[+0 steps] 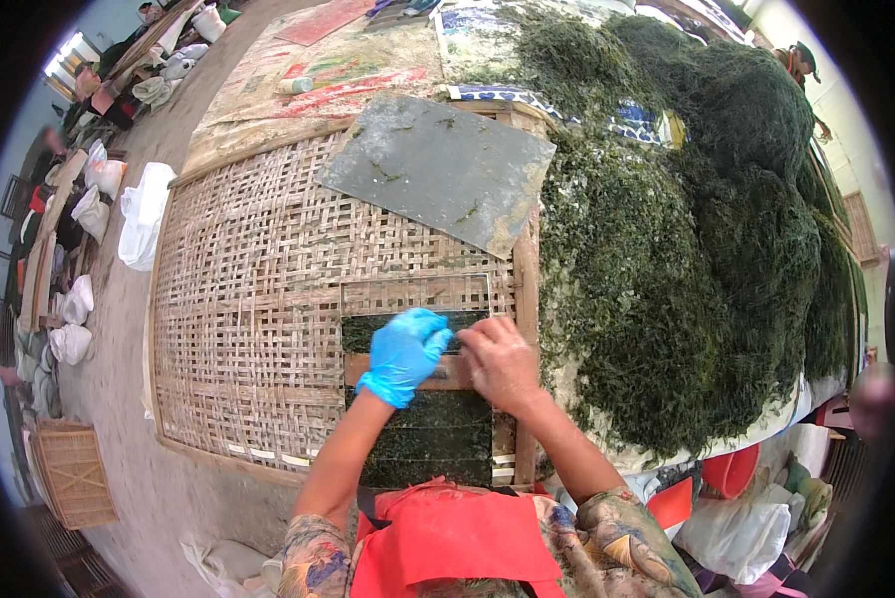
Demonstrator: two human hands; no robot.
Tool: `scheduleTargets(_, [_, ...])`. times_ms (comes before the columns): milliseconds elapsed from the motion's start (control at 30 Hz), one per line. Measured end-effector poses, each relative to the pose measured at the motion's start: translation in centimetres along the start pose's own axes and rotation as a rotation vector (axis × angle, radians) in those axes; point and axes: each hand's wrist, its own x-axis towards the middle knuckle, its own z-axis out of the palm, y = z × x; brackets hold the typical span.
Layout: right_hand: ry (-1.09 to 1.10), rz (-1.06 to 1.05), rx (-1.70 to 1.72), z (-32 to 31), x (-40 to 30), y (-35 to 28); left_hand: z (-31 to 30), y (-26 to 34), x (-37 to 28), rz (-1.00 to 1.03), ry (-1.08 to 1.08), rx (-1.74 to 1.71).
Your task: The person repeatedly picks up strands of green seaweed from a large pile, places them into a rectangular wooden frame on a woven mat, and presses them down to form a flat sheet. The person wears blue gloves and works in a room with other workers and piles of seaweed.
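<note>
My left hand [408,355], in a blue disposable glove, rests with curled fingers over a dark green layer of seaweed [359,334]. Beside it my bare right hand [499,359] has its fingertips drawn together at the right of the same layer. Whether either hand pinches some seaweed is hidden. A flat wooden strip [451,374] lies crosswise just below the fingers. Nearer my body, more seaweed [432,437] forms a flat dark rectangle. Around the upper part runs a thin rectangular frame [415,279], its far section showing bare weave. All this lies on a woven bamboo tray [253,299].
A grey board [440,168] lies askew over the tray's far edge. Loose seaweed [627,299] spreads to the right, rising into a large heap [754,164]. A small cup-like container [295,85] lies beyond the tray. A person [797,63] is at the far right. White sacks [144,217] stand left.
</note>
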Motion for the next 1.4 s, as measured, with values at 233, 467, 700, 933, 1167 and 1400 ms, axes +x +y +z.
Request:
scheduleTargets(233, [-0.088, -0.27, 0.101, 6.1, -0.9, -1.8, -4.4, -6.6, -2.4, -0.221, 0.302, 0.051])
scheduleTargets(467, [-0.031, -0.298, 0.253, 4.5, 3.2, -1.7, -5.8, -14.6, -5.7, -0.817, 0.204, -0.674])
scheduleTargets(700, [-0.091, -0.269, 0.334, 6.9, 4.7, 1.6, -4.0, -13.6, -4.7, -0.791, 0.227, -0.641])
scheduleTargets(933, [-0.067, -0.338, 0.169, 7.3, 4.2, 1.1, -1.5, -15.5, -5.7, -0.712, 0.362, -0.598])
scheduleTargets(1167, [-0.039, -0.307, 0.164, 7.3, 4.0, 1.2, -0.9, -14.6, -5.6, -0.62, 0.428, -0.518])
scheduleTargets(1400, [-0.046, 0.375, 0.888, 4.1, 2.0, 1.1, -0.8, -16.1, -6.0, -0.539, 0.417, -0.387])
